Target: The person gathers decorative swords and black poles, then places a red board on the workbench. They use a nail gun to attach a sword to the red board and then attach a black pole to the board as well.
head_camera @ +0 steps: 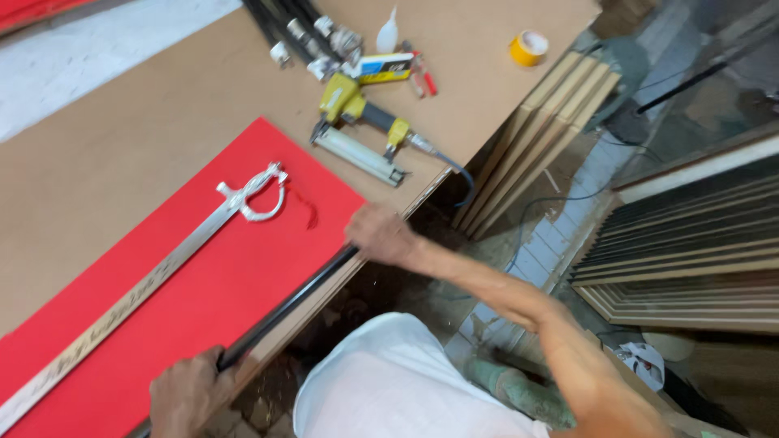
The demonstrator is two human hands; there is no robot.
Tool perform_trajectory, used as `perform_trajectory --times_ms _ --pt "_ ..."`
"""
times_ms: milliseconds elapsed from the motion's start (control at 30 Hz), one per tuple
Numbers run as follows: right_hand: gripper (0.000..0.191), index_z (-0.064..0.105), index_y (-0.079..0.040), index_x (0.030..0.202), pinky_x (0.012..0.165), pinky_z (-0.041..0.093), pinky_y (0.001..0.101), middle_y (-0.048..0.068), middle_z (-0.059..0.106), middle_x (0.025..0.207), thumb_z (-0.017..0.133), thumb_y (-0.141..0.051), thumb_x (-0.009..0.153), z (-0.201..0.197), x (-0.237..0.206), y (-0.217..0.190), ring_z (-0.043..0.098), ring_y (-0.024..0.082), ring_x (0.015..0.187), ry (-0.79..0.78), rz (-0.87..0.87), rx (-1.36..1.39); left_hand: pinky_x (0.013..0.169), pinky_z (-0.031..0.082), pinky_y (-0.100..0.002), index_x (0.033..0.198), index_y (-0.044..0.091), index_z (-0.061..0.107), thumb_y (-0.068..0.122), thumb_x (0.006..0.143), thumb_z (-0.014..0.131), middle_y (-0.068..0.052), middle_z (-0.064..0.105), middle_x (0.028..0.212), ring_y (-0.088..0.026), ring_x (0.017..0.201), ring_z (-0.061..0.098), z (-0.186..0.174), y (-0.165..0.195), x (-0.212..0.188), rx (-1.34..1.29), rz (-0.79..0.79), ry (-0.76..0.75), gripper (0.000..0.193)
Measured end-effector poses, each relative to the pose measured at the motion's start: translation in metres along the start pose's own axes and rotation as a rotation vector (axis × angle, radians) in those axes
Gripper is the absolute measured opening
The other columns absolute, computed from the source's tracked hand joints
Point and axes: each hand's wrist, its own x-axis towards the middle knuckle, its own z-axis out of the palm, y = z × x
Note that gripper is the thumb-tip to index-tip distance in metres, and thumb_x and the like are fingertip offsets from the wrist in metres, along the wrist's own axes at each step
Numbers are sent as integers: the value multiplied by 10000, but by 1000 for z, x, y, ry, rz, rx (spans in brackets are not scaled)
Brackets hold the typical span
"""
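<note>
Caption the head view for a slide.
Both hands, left and right, press a black strip along a red board bearing a silver sword.

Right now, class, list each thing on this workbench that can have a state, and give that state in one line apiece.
left hand: closed around the near end of the black strip
right hand: gripping the black strip's far end
black strip: lying along the red board's edge
red board: flat on the bench
silver sword: lying flat on the red board
yellow nail gun: resting on its side, hose attached
yellow tape roll: lying flat
</note>
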Motion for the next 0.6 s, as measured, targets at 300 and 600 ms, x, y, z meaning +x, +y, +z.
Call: perform_trajectory --times_ms 300,600 --pt "504 668 -63 998 705 555 333 70 705 882 975 -307 682 48 28 6 689 204 792 -460 227 773 584 506 -422 1039 85 743 337 841 831 -99 742 883 -288 661 664 27 -119 -19 -284 273 494 333" --pt "521 708 -47 1264 780 599 299 72 725 1093 894 -126 783 98 31 -23 715 146 935 -427 441 835 746 551 -411 1144 70 762 284 837 860 -109 702 1017 -288 920 682 84 -161 -13 -360 276 629 386"
